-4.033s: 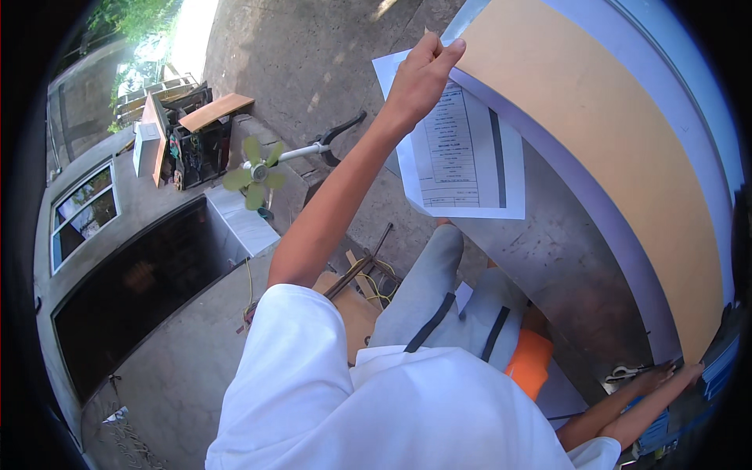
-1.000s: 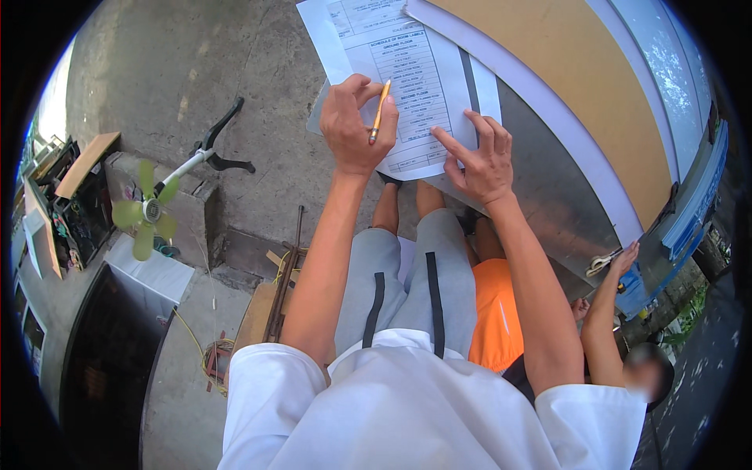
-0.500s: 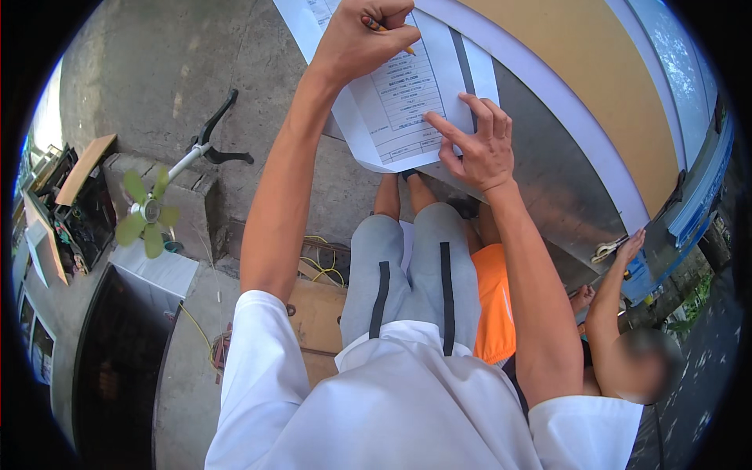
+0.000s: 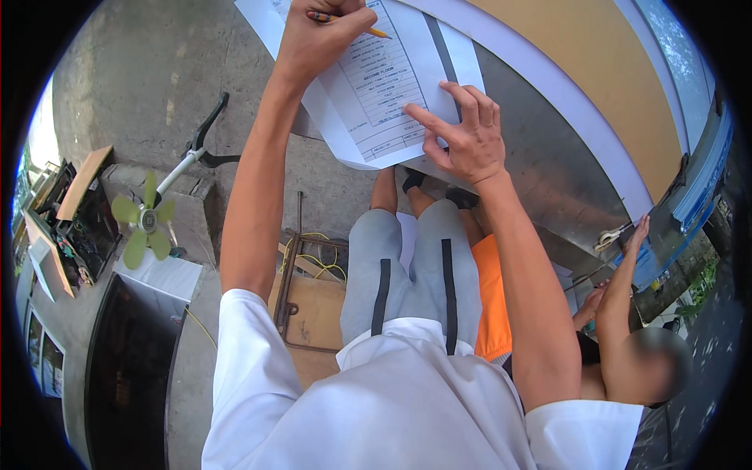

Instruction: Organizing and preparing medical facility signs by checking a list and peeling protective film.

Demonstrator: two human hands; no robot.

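- At the bottom of the frame, the person's white shirt (image 4: 392,399) and grey shorts (image 4: 415,274), each leg marked by a black stripe.
- At upper centre, the right hand (image 4: 468,141) is palm down with fingers spread, grasping nothing; its index fingertip rests on the lower part of a printed grid.
- At the top, left of centre, the left hand (image 4: 325,35) is closed around a yellow pencil (image 4: 378,33), whose point slants down to the right over the same grid.
- The white paper (image 4: 392,78) lies under and between both hands, tilted, a dark band along its right side; the left hand covers part of its upper area, the right hand its lower right.
- Right of the paper, a grey metal table (image 4: 548,164) reaches toward the tan board (image 4: 595,78) at upper right.
- At lower right, a co-worker's raised hand (image 4: 638,235) is just beside scissors (image 4: 606,240); orange clothing (image 4: 491,301) shows near the shorts.
- At left, a fan (image 4: 146,221) with green blades stands above a dark opening (image 4: 125,368).
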